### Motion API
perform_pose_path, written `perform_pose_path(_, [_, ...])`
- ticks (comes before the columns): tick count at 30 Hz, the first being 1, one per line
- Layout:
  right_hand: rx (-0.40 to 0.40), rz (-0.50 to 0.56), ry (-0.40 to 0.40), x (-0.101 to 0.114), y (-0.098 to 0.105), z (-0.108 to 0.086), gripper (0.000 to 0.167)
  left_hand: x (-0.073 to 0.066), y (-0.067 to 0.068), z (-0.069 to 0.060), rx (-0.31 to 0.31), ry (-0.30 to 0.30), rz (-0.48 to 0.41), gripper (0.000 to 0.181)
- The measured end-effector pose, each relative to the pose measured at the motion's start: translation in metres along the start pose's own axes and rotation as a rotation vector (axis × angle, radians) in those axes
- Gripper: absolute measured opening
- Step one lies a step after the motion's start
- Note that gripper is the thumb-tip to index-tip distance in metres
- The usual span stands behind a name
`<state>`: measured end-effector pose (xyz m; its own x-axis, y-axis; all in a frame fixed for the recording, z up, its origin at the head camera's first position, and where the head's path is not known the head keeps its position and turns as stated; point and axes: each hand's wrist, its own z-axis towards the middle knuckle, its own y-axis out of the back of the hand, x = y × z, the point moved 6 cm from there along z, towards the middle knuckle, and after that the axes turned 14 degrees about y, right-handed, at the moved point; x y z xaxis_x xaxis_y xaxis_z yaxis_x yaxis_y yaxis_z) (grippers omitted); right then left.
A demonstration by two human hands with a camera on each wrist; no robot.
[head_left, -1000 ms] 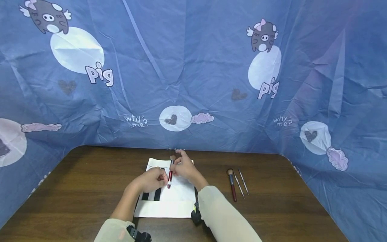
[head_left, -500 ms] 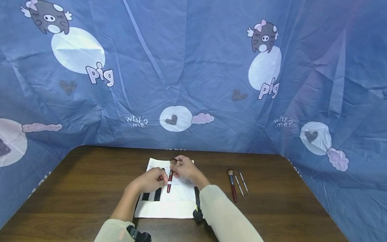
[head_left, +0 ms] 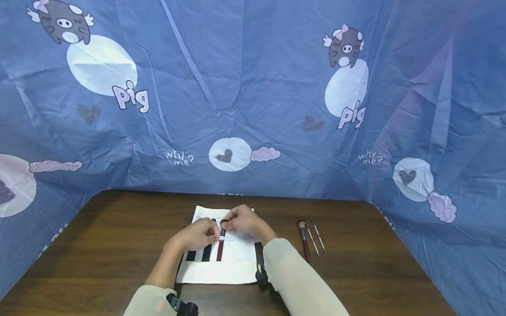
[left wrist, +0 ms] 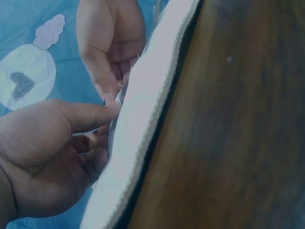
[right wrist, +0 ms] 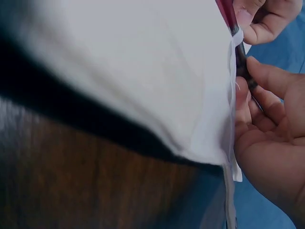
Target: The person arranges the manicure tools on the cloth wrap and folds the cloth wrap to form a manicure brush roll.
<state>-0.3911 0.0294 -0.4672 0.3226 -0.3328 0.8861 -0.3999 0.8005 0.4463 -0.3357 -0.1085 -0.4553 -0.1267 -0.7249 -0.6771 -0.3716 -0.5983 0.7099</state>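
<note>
A white fabric brush roll [head_left: 240,251] lies flat on the table. A makeup brush with a dark red handle [head_left: 219,252] runs down it, passing under a narrow white band [right wrist: 237,38]. My right hand [head_left: 244,220] pinches this brush near its bristle end with thumb and fingers. The bristles are largely hidden by those fingers. Just left of the brush, my left hand [head_left: 196,235] pinches the white band at its edge, thumb against curled fingers. In the left wrist view, the cloth hides the brush.
Black strips [head_left: 206,253] show on the roll's left part, partly under my left hand. To the right, another makeup brush [head_left: 304,240] lies on the brown table [head_left: 367,263] beside two thin metallic sticks [head_left: 318,237]. A blue printed curtain [head_left: 276,96] stands behind the table.
My right hand has drawn the brush toward me through the band, so its red handle now reaches the roll's lower flap. The left hand has stayed in place.
</note>
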Motion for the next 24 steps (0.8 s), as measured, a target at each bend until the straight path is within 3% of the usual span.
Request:
perform_pose_path(16, [0.122, -0.047, -0.017, 0.007, 0.004, -0.005, 0.006, -0.001, 0.000, 0.001, -0.010, 0.021, 0.018, 0.013])
perform_pose_path(24, [0.148, -0.123, 0.046, 0.018, 0.031, -0.011, 0.007, -0.003, 0.001, -0.001, -0.029, 0.042, 0.033, 0.013])
